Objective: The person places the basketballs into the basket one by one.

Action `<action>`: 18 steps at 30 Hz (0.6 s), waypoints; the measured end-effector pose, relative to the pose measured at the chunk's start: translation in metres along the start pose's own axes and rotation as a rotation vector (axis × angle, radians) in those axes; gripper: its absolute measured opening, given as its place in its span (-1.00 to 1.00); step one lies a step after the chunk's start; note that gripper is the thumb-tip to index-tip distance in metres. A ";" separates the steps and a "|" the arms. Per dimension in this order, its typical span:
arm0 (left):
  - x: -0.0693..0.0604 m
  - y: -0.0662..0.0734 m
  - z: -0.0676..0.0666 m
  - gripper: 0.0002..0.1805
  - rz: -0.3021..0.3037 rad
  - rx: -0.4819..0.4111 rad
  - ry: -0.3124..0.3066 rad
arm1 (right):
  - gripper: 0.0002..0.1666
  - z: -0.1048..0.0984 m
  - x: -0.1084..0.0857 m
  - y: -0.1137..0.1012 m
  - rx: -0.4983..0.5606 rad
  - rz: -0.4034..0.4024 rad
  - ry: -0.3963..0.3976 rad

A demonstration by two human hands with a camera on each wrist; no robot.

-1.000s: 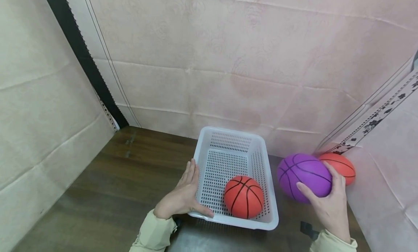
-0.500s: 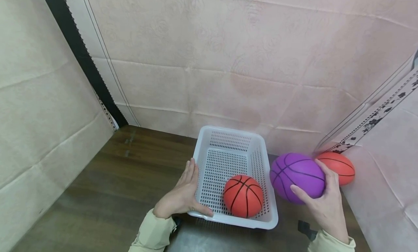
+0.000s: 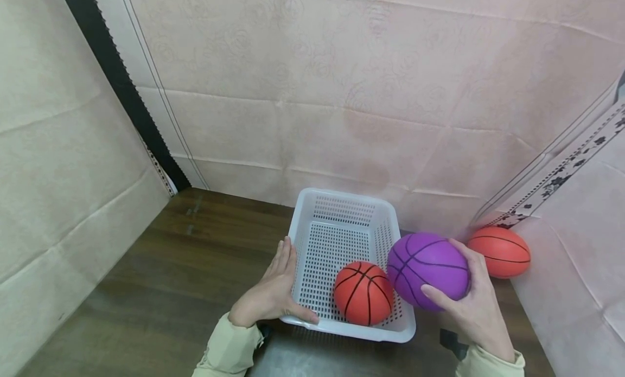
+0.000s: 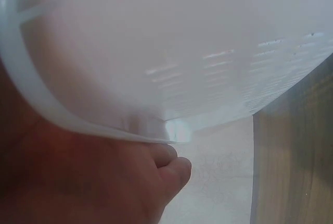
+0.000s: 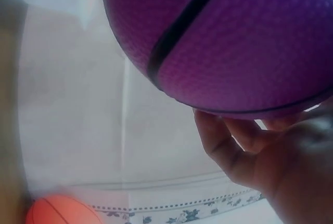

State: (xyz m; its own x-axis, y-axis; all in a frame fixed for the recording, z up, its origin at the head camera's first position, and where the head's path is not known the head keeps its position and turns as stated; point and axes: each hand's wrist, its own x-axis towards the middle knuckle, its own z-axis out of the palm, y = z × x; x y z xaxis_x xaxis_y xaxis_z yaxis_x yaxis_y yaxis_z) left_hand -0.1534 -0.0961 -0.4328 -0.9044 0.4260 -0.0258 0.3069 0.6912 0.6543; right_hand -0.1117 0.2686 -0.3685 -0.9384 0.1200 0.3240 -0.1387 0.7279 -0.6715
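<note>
In the head view my right hand (image 3: pixel 480 306) holds a purple toy basketball (image 3: pixel 427 271), fingers on its far right side and thumb on its near side. The ball hangs over the right rim of a white perforated plastic basket (image 3: pixel 406 312). Close up in the right wrist view, the purple ball (image 5: pixel 234 41) fills the upper right, with the fingers curled against it. An orange basketball (image 3: pixel 363 295) lies in the basket's front right part. My left hand (image 3: pixel 273 290) rests on the basket's left rim, fingers straight and thumb along the front corner.
Another orange basketball (image 3: pixel 500 252) sits in the back right corner, against the fabric walls. The basket stands on a dark wooden table (image 3: pixel 171 290), close to the back wall (image 3: pixel 303 106). A dark patch (image 3: pixel 453 342) marks the table near the right wrist.
My right hand has carried the purple basketball leftward, from beside the corner orange ball to over the basket's right rim. More of that orange ball now shows. The left hand and basket stay put.
</note>
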 end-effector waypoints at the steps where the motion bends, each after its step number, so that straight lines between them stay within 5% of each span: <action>1: 0.000 0.000 0.000 0.67 0.000 -0.003 -0.001 | 0.17 0.001 0.000 0.000 0.004 -0.009 -0.006; 18: 0.000 -0.002 0.000 0.66 0.009 -0.024 0.001 | 0.19 0.018 0.002 -0.008 0.050 -0.093 -0.061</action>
State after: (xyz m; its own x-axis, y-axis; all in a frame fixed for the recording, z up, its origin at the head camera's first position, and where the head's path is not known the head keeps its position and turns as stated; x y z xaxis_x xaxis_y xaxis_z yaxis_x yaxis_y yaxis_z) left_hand -0.1536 -0.0972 -0.4342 -0.9020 0.4312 -0.0191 0.3077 0.6735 0.6721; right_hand -0.1183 0.2505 -0.3742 -0.9382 0.0113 0.3458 -0.2398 0.6995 -0.6732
